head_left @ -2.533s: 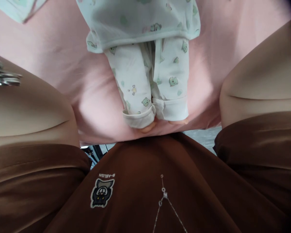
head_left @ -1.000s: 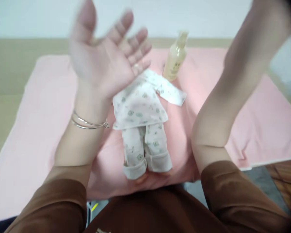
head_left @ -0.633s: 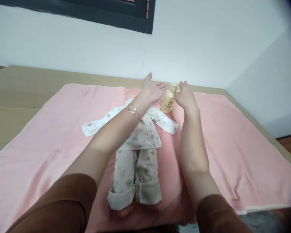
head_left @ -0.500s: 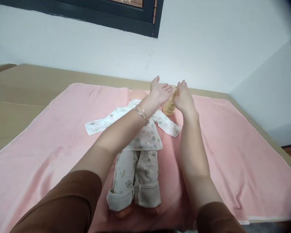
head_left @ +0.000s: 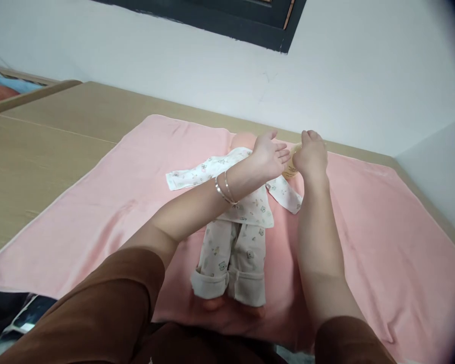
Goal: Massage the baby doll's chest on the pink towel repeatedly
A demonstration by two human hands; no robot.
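A doll in a white printed top and trousers with turned-up cuffs lies on a pink cloth, feet toward me. My left hand reaches over the doll's upper body, palm turned up, fingers spread and nothing in them. Just right of it stands a pale yellow bottle with small dark lettering. The fingers of my right hand are curled round the bottle's upper part, which they mostly hide. My left forearm covers part of the doll's chest, and its head shows only partly.
Beneath the cloth is a light wooden table against a white wall. A dark window frame is set above it. At the far left, beyond a wooden rail, something blue and something orange-brown show.
The view has shifted, so cloth and doll appear farther right. My left hand remains palm up beside the bottle, and my right hand covers more of the bottle's top.
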